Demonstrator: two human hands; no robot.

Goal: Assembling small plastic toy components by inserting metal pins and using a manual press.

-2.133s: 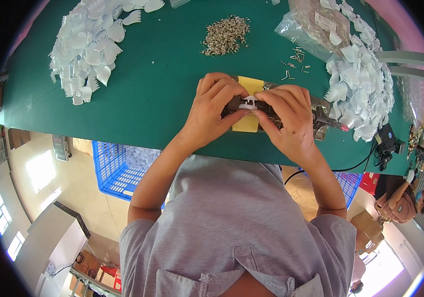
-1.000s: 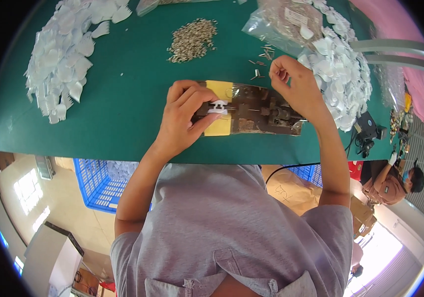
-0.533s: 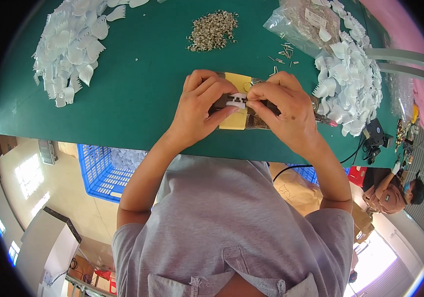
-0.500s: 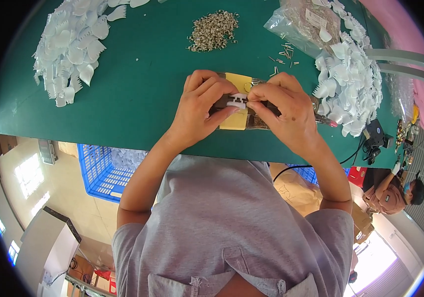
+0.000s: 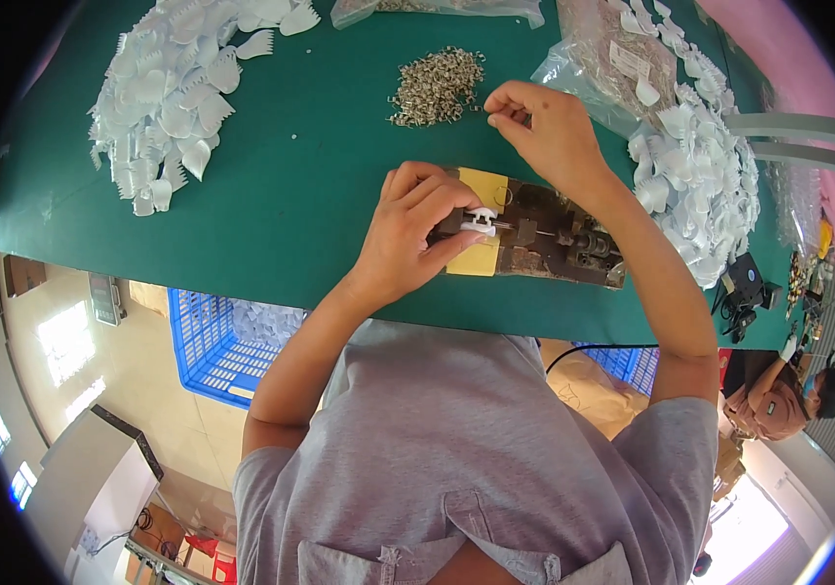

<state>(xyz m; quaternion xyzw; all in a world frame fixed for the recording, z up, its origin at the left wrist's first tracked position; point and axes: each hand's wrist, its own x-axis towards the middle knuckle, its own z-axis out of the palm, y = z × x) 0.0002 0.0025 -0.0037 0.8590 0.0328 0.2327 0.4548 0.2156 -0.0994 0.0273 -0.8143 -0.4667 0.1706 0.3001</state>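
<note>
My left hand (image 5: pixel 403 229) pinches a small white plastic claw-clip piece (image 5: pixel 481 222) between thumb and fingers. It holds the piece at the left part of a dark metal jig (image 5: pixel 534 255), whose thin rod points at it. Yellow tape or card (image 5: pixel 476 261) covers part of the jig under that hand. My right hand (image 5: pixel 556 141) is raised off the jig, just right of a pile of small metal springs (image 5: pixel 437 86). Its thumb and fingertips are drawn close together; anything tiny between them is too small to tell.
White toothed plastic pieces (image 5: pixel 169 102) are heaped at the far left, more (image 5: pixel 695 185) at the right. Clear plastic bags (image 5: pixel 622 58) lie at the back. A black device (image 5: pixel 744 281) with a cable sits right; a blue crate (image 5: pixel 208 356) stands below the green table (image 5: pixel 320 195). One person (image 5: pixel 773 400) works at far right.
My right hand has left the jig and moved up toward the spring pile, uncovering the jig's right part. My left hand still holds the white piece. The whole view has shifted slightly.
</note>
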